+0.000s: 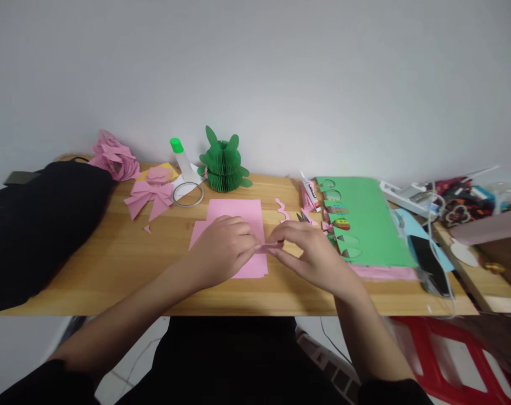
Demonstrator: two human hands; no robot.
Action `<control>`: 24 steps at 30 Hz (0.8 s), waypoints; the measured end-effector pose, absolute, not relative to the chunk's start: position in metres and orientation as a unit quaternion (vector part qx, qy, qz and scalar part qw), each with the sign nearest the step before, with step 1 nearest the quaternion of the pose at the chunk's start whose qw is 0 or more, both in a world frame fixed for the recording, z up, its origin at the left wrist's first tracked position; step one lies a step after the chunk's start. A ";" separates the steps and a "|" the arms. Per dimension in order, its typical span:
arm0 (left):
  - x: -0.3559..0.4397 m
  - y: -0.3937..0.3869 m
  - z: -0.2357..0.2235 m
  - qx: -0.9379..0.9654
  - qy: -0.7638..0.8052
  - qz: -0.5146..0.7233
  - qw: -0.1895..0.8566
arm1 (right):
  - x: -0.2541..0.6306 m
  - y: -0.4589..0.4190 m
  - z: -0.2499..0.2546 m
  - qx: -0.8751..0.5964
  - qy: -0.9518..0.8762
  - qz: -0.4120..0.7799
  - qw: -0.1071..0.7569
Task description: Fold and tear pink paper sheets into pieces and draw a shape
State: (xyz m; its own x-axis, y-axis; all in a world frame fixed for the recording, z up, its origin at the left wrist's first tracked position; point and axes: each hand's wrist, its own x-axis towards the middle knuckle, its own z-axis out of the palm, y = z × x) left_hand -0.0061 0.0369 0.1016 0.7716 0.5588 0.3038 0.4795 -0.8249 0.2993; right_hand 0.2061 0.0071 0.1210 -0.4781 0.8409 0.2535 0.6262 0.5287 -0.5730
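Between my two hands is a narrow folded strip of pink paper (269, 246), held just above the pink sheets (236, 209) that lie on the table. My left hand (225, 247) grips the strip's left end, its fingers closed and seen from the back. At the other end, my right hand (308, 253) pinches the strip between thumb and fingertips. Scissors (301, 217) lie beyond my right hand, partly hidden, near pink paper scraps (283, 211). A green honeycomb paper figure (224, 163) stands behind the sheets.
At left are a black bag (48, 225), a crumpled pink paper bundle (114, 156), a pink bow (151, 197), a glue stick (182, 157) and a tape ring (188, 194). To the right lie green sheets (369, 219), a glue tube (310, 191), a phone (428, 261) and a power strip (407, 199).
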 end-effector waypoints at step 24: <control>-0.019 0.044 0.091 0.780 0.461 0.274 0.321 | 0.203 0.022 0.102 -0.505 -0.651 0.343 0.452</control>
State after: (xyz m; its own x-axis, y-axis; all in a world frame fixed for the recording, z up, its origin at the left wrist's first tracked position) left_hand -0.0189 0.0441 0.0911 0.4241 0.8960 0.1315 0.5446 -0.3683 0.7535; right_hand 0.2035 0.0222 0.1019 -0.0825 0.9669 0.2414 0.3460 0.2550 -0.9029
